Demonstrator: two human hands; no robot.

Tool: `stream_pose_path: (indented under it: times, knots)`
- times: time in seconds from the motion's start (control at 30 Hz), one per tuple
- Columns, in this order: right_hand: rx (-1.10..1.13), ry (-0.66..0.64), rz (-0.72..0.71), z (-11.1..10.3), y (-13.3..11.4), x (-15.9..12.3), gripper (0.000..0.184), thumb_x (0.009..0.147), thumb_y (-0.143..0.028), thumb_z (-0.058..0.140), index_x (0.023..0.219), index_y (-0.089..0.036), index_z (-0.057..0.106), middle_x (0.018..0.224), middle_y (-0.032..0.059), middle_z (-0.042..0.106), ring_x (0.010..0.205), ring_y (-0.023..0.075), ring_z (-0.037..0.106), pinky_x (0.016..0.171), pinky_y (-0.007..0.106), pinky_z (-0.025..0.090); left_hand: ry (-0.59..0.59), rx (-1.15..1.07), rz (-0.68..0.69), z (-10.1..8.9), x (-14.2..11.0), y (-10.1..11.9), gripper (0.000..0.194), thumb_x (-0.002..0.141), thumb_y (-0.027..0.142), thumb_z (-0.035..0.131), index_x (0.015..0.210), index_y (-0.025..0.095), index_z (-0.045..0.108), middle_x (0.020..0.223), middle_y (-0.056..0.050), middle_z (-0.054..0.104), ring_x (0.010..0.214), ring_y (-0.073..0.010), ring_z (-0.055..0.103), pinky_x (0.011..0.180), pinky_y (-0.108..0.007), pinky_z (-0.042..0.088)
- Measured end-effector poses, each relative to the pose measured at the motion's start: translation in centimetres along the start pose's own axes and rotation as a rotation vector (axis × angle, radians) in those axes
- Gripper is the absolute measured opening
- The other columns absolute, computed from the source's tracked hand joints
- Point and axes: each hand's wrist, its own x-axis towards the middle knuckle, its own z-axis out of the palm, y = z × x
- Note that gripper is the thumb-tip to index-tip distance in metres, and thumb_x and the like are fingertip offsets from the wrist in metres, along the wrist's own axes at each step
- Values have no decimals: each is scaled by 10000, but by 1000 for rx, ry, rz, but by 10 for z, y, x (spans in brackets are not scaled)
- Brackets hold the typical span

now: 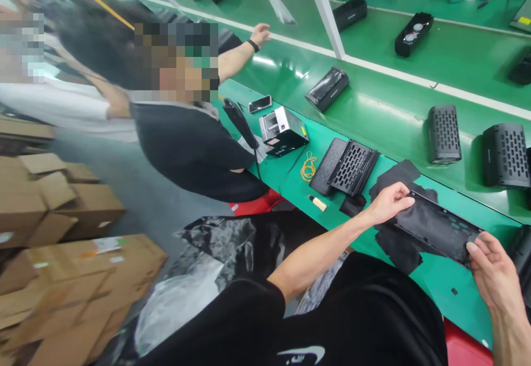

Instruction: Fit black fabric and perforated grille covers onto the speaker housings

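Observation:
My left hand (388, 204) pinches the left end of a long black speaker grille panel (440, 226) between thumb and fingers. At its opposite end, my right hand (492, 266) grips the corner the same way. The panel is tilted over the green bench; dark cloth covers much of its inner side, and some slots show near the right end. Beneath and beside it lie several black cloth pieces (399, 251). To the left of my left hand, more perforated black grille panels (354, 166) rest in an overlapping group.
A small bottle (318, 203), yellow rubber bands (308, 168), a metal-topped box device (284, 131) and a phone (260, 104) lie along the bench. Black speaker housings (444, 134) stand on the green conveyor beyond. A co-worker (186, 150) sits at the left, near cardboard boxes (83, 283).

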Motion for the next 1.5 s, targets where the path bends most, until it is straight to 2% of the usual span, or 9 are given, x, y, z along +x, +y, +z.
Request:
stream_pose_path:
  times: [0.23, 0.5, 0.73, 0.83, 0.93, 1.03, 1.2, 1.33, 1.5]
  knots:
    - [-64, 30, -48, -6, 13, -16, 604, 588, -406, 1004, 1062, -266, 658, 1004, -3, 647, 897, 153, 620, 777, 236, 527, -15, 4, -14, 6, -11, 6, 570, 727, 644, 830, 890, 197, 515, 760, 63, 525, 691, -84, 472, 672, -240, 366]
    - [-10, 11, -15, -12, 12, -16, 612, 637, -425, 991, 1154, -269, 702, 1032, 24, 661, 903, 170, 628, 752, 249, 554, -37, -14, -11, 7, -11, -9, 556, 789, 646, 788, 983, 178, 559, 732, 74, 504, 656, -72, 414, 638, -235, 326]
    - [-44, -70, 92, -3, 3, -19, 872, 539, -418, 1034, 1288, -289, 607, 1120, 51, 715, 878, 220, 687, 616, 276, 561, -27, 10, -7, 8, -7, -14, 525, 830, 631, 751, 1021, 167, 595, 781, 55, 543, 706, -89, 469, 689, -243, 367]
    - [-10, -68, 107, -2, 1, -19, 826, 514, -404, 1045, 1214, -284, 623, 1127, 60, 737, 857, 211, 692, 586, 251, 539, -35, -1, -4, 7, -8, -13, 528, 847, 642, 731, 1041, 167, 606, 844, 31, 584, 753, -104, 516, 721, -250, 398]
    - [-4, -59, 104, -3, 0, -19, 692, 562, -436, 1024, 1140, -266, 682, 1061, 48, 744, 830, 195, 687, 621, 256, 549, -42, -2, 19, 6, -9, -11, 515, 876, 632, 713, 1064, 164, 610, 899, 11, 612, 788, -112, 540, 751, -256, 421]
    - [-38, -146, 90, -6, -2, -20, 605, 630, -456, 997, 1128, -255, 719, 1095, 69, 747, 862, 205, 694, 697, 285, 572, -35, 8, 37, 5, -10, -9, 511, 892, 627, 707, 1092, 165, 617, 940, -2, 624, 819, -119, 554, 769, -258, 436]
    - [-71, -182, 83, -6, -5, -22, 596, 639, -474, 993, 1118, -241, 727, 1144, 93, 744, 837, 209, 681, 636, 281, 569, -29, -8, 71, 6, -10, -9, 511, 906, 627, 698, 1104, 161, 625, 960, -15, 627, 844, -126, 557, 786, -262, 445]
    - [-89, -148, 111, -1, -5, -22, 610, 587, -475, 1014, 1065, -233, 723, 1021, 62, 741, 715, 184, 635, 512, 263, 528, -10, -12, 71, 6, -9, -9, 523, 900, 633, 703, 1101, 155, 632, 986, -24, 639, 872, -133, 565, 805, -264, 453]
    - [-62, -171, 131, 3, -9, -25, 621, 598, -477, 1007, 1091, -226, 726, 946, 36, 718, 638, 152, 576, 528, 282, 548, 17, -18, 65, 4, -9, -7, 536, 890, 648, 706, 1093, 157, 636, 978, -18, 640, 858, -129, 567, 795, -255, 454]
